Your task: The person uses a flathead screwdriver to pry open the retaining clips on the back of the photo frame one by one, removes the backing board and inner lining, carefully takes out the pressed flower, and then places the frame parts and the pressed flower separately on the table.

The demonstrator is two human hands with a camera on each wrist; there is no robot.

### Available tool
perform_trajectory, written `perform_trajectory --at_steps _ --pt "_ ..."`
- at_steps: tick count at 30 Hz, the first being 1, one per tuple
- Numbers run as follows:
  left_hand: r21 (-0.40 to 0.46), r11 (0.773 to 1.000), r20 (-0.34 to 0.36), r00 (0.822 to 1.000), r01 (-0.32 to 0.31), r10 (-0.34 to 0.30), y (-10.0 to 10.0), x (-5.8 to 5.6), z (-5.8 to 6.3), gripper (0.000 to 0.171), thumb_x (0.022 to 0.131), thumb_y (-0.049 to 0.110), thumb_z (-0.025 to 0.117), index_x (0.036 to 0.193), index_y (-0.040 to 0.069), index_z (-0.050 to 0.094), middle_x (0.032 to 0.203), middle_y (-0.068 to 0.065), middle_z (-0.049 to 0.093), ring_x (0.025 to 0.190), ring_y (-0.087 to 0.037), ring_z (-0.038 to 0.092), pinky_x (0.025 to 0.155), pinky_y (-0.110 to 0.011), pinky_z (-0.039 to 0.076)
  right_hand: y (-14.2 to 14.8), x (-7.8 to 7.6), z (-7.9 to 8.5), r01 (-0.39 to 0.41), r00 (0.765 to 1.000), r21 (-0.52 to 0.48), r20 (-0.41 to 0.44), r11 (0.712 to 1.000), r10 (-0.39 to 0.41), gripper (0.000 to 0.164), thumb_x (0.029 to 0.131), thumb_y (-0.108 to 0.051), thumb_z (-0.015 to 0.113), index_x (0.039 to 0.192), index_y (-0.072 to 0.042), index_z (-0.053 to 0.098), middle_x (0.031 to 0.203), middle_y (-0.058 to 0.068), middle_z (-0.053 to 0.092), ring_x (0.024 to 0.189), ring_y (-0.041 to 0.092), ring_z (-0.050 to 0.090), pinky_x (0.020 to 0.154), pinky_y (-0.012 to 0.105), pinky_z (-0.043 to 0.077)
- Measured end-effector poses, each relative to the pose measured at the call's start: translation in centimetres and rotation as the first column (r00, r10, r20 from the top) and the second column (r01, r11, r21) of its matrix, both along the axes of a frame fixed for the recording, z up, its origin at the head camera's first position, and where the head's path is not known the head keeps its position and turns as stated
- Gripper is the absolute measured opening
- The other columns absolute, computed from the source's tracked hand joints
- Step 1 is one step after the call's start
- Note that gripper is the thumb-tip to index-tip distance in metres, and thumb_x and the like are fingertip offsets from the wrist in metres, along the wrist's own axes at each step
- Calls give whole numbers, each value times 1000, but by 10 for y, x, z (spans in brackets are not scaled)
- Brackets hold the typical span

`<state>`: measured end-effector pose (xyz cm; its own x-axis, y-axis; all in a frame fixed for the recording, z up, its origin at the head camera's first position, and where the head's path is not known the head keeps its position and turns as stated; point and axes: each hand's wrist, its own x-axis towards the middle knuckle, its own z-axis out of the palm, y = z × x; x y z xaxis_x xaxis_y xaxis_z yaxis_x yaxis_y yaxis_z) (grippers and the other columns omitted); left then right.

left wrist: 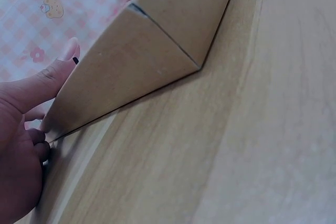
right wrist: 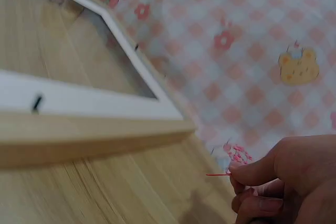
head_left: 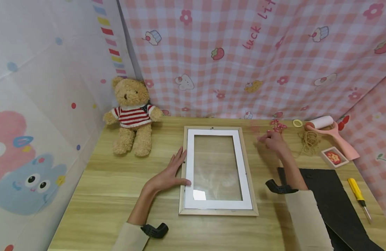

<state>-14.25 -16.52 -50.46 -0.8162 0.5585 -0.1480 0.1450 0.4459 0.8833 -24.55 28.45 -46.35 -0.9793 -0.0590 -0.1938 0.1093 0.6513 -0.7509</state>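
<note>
A light wooden picture frame (head_left: 219, 212) with a white mat (head_left: 212, 205) and a clear pane lies in the middle of the table. My left hand (head_left: 168, 177) rests against its left side, fingers stretched along the edge and thumb over the mat. In the left wrist view the thumb (left wrist: 44, 85) touches the frame's upper edge. To the right of the frame, my right hand (head_left: 274, 142) pinches a thin red stem (right wrist: 216, 174) between thumb and fingertips. Pink flower sprigs (head_left: 277, 125) show just beyond this hand; whether the stem belongs to them I cannot tell.
A teddy bear (head_left: 133, 116) sits at the back left. At the right are twine (head_left: 309, 141), a pink-handled lint roller (head_left: 340, 141), a yellow tape ring (head_left: 297, 123) and a small box (head_left: 334, 157). Nearer lie black boards (head_left: 325, 191) and a yellow-handled screwdriver (head_left: 355, 190).
</note>
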Motion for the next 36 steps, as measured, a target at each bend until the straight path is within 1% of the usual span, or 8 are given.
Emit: perform_trajectory --at_steps 3,8,16,22,25,29,33,36 --pt "-5 1000 2 1000 1 -1 0 0 0 120 97 32 86 178 17 -2 184 -9 -19 167 -46 -19 134 -71 -1 31 -28 -37 12 999 74 -43 997 -9 45 104 -23 65 62 -9 56 64 -5 46 59 15 41 56 32 36" --pt "-10 1000 9 1000 5 -5 0 1 -1 120 97 34 86 178 18 -1 184 -10 -18 168 -46 -18 134 -72 2 73 -66 -95 -1 997 147 -72 989 12 54 100 -27 68 54 -20 41 52 -10 33 49 12 31 48 31 31" --pt "-29 1000 16 1000 11 -10 0 1 -5 119 98 36 85 178 20 -2 184 -8 -19 167 -44 -20 134 -70 0 64 -57 -76 21 1000 143 -1 989 -21 55 99 -34 72 56 -23 39 55 -11 29 52 11 29 52 31 29" --pt "-27 1000 25 1000 15 -14 -1 1 -3 119 98 42 83 178 22 -2 184 -5 -20 168 -42 -21 135 -69 -1 31 -21 -22 10 998 151 -70 989 0 47 104 -23 68 61 -11 52 56 -7 41 55 11 37 54 31 33" --pt "-8 1000 5 1000 2 -2 0 1 -4 112 102 44 78 178 18 1 185 -8 -16 168 -43 -19 135 -68 -2 10 11 -2 -38 991 148 -118 988 56 36 110 -19 64 84 6 67 69 6 60 63 13 47 59 30 38" --pt "47 991 -30 991 -129 131 9 7 -6 94 109 40 68 177 8 11 186 -14 -1 168 -49 -8 134 -70 1 -19 55 2 -163 984 88 -61 983 169 32 114 -16 59 121 14 65 92 22 73 76 18 63 65 29 48" --pt "62 955 -106 950 -290 295 28 14 -7 80 112 26 61 173 -5 18 182 -24 13 165 -57 5 134 -70 8 -44 82 -3 -252 968 48 -3 967 252 42 114 -14 60 139 18 54 99 25 74 79 22 68 67 32 53" --pt "17 930 -161 917 -367 365 44 16 -4 81 107 15 61 169 -13 18 180 -31 13 162 -62 8 134 -70 12 -56 88 -6 -271 962 81 -9 959 272 49 113 -14 61 147 19 48 100 24 74 74 21 66 66 33 52"
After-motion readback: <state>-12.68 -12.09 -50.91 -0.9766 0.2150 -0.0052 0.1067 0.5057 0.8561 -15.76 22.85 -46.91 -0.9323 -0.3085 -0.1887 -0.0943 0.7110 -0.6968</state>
